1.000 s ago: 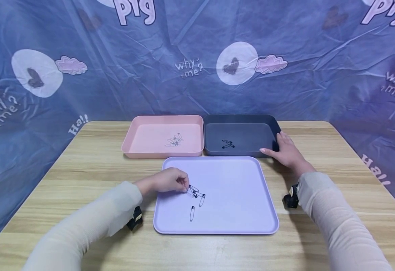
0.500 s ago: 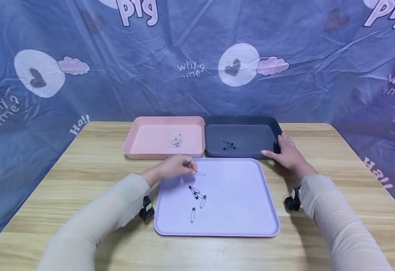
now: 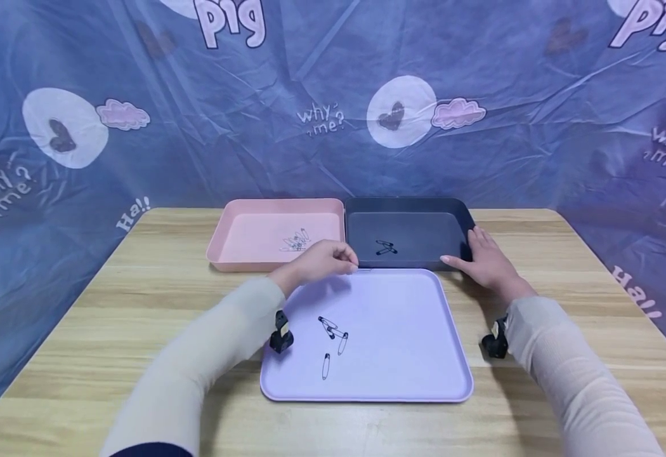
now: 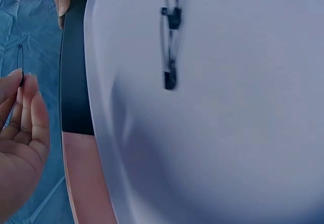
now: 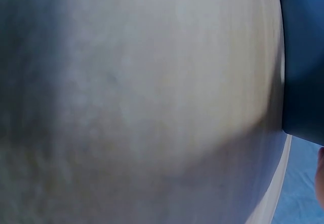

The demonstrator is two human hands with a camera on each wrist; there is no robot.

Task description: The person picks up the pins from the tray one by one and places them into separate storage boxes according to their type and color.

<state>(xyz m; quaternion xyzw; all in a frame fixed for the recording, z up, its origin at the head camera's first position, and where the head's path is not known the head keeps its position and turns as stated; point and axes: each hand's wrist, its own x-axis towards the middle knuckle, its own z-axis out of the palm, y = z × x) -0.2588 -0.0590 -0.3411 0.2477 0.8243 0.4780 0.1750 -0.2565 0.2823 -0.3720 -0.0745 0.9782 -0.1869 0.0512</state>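
My left hand [image 3: 323, 260] is over the far edge of the lavender tray [image 3: 401, 343], near the front of the dark tray [image 3: 418, 231]. Between its thumb and fingertips it pinches a safety pin [image 4: 23, 64] with a black head, plain in the left wrist view. On the lavender tray lie several overlapping black-headed safety pins [image 3: 328, 326] and a separate safety pin [image 3: 326, 367] nearer the front. Black safety pins [image 3: 386, 247] lie crossed inside the dark tray. My right hand [image 3: 489, 265] rests on that tray's right front corner, thumb along the front rim.
To the left of the dark tray, side by side with it, stands a pink tray [image 3: 247, 235] holding a small heap of silver safety pins [image 3: 296, 240]. All trays stand on a wooden table [image 3: 156, 304]. A blue printed cloth [image 3: 241, 146] hangs behind.
My left hand has lifted a safety pin off the group on the lavender tray and carried it away from me and to the right. The right hand has stayed at the dark tray's corner.
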